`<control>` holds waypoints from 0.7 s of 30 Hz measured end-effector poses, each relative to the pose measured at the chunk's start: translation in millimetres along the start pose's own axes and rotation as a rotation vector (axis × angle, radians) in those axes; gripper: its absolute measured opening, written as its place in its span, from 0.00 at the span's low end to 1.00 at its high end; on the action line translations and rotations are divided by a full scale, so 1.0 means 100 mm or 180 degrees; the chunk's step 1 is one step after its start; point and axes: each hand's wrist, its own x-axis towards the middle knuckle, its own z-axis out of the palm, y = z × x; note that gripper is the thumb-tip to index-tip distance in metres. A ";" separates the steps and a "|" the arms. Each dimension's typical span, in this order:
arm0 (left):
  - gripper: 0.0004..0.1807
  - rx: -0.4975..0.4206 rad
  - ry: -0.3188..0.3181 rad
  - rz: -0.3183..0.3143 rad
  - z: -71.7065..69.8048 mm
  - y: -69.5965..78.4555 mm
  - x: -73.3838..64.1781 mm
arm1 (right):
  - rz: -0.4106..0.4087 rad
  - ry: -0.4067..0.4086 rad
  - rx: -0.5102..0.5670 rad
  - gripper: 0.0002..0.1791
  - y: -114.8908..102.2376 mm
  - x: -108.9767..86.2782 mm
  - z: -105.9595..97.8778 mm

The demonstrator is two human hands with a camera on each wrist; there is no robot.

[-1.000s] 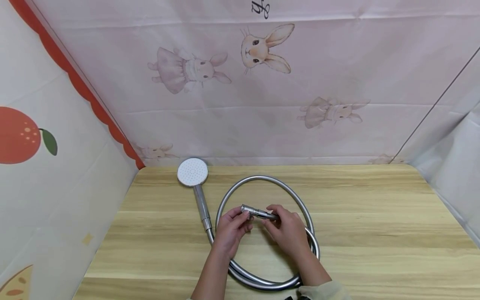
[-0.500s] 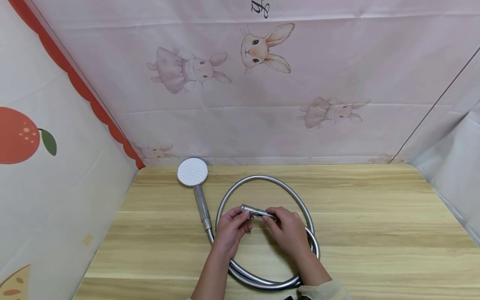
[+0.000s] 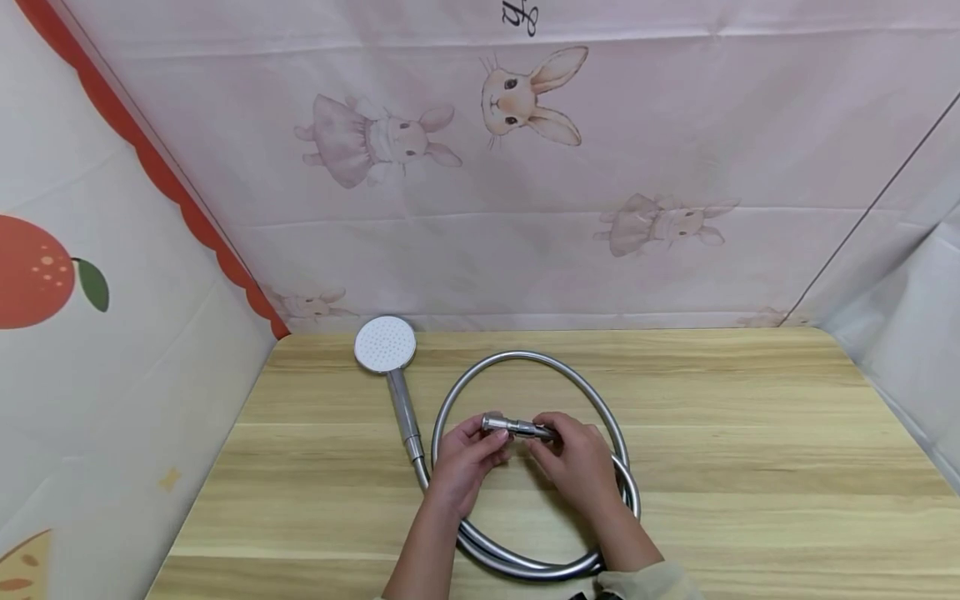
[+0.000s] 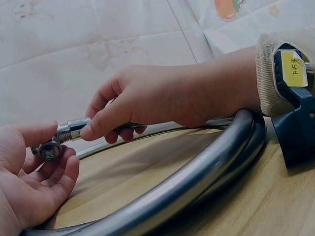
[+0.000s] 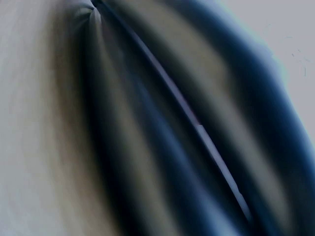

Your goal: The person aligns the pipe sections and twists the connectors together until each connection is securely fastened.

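Note:
My left hand (image 3: 459,471) holds a small chrome tee fitting (image 4: 49,148) between thumb and fingers. One threaded port of it faces the left wrist camera. Joined in line with the fitting is the smooth metal end nut (image 4: 78,127) of a shower hose (image 3: 525,356). Just behind that nut, my right hand (image 3: 579,462) pinches the hose end with thumb and fingers. The rest of the grey metal hose lies coiled beneath both hands. Its other end runs to the handle of a shower head (image 3: 385,343), white face up, at the back left.
Everything lies on a wood-grain table (image 3: 750,433). A pink rabbit-print sheet (image 3: 465,267) hangs behind it, and a white fruit-print sheet (image 3: 150,375) stands at the left. Blurred dark bands of hose (image 5: 167,147) fill much of the right wrist view.
The tee fitting has turned and dipped slightly in my left hand, whose thumb has shifted along it. My right fingers slid onto the nut, then back along the hose. Shower head and coil stay put.

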 end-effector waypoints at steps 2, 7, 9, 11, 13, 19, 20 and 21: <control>0.21 0.0048 -0.0039 -0.0009 0.00 0.00 0.00 | -0.0039 0.0046 0.0014 0.16 0.01 0.00 0.01; 0.13 0.0072 -0.0093 -0.0034 0.00 0.00 -0.01 | -0.0095 0.0073 -0.0004 0.13 0.02 0.00 0.02; 0.12 0.0069 -0.0104 -0.0025 0.00 0.00 -0.01 | -0.0089 0.0049 -0.0028 0.12 0.02 0.00 0.02; 0.14 0.0071 -0.0104 -0.0020 0.00 0.00 -0.01 | -0.0082 0.0030 -0.0053 0.11 0.02 0.00 0.02; 0.16 0.0082 -0.0102 -0.0015 0.00 0.00 -0.01 | -0.0079 0.0012 -0.0074 0.11 0.01 0.00 0.02; 0.21 0.0077 -0.0059 -0.0029 0.00 0.00 -0.01 | -0.0080 0.0006 -0.0087 0.18 0.02 -0.01 0.02; 0.21 0.0068 -0.0052 -0.0031 0.00 0.00 0.00 | -0.0090 0.0012 -0.0087 0.20 0.03 -0.01 0.02; 0.20 0.0059 -0.0049 -0.0027 0.00 0.00 0.00 | -0.0110 0.0022 -0.0087 0.20 0.03 -0.01 0.02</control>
